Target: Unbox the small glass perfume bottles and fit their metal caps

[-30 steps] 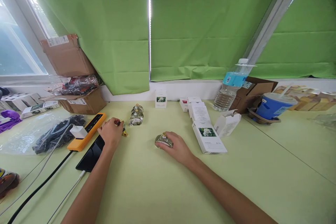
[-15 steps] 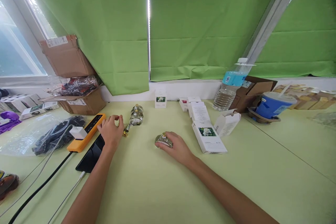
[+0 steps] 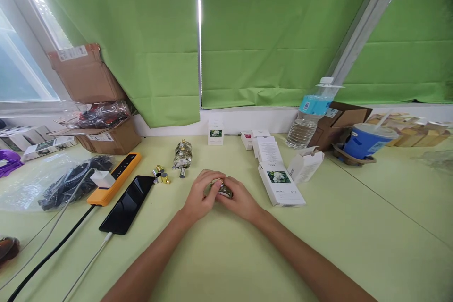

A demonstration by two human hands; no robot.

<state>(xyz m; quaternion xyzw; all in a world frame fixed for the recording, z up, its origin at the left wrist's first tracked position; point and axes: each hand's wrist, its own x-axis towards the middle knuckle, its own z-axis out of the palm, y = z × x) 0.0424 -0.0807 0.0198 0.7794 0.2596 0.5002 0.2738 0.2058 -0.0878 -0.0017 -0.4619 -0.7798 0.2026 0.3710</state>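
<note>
A round glass perfume bottle (image 3: 225, 191) with a gold neck is at the middle of the table. My right hand (image 3: 243, 201) grips it from the right side. From the left, my left hand (image 3: 200, 197) is closed around it, the thumb near its gold top. Fingers cover much of the bottle. Beyond my left hand are more glass bottles (image 3: 183, 155), one behind another, with a small silver piece in front. Several gold and silver caps (image 3: 161, 174) lie left of them.
A black phone (image 3: 128, 204) and an orange power strip (image 3: 115, 180) with cords lie to the left. White flower-printed boxes (image 3: 282, 185) are on the right. Behind them stand a water bottle (image 3: 303, 122) and a blue cup (image 3: 370, 142). An opened carton (image 3: 109, 137) sits at back left.
My left hand has moved right from beside the phone and caps to the perfume bottle and closed on it. My right hand stays on the bottle. The caps and phone now show fully.
</note>
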